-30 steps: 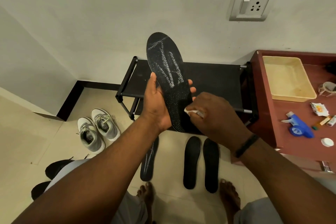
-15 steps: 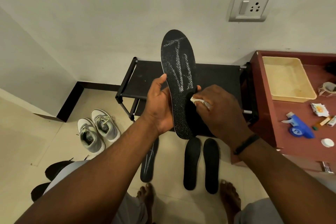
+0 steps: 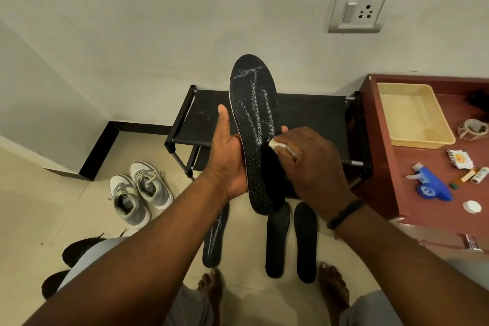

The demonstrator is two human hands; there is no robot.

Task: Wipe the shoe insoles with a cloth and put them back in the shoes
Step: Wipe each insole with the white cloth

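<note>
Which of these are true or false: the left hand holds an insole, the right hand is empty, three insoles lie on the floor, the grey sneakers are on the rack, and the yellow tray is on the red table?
1. The left hand holds an insole. True.
2. The right hand is empty. False: it pinches a cloth against the insole.
3. Three insoles lie on the floor. True: one under the left arm, two side by side to the right.
4. The grey sneakers are on the rack. False: they stand on the floor, left of it.
5. The yellow tray is on the red table. True.
</note>
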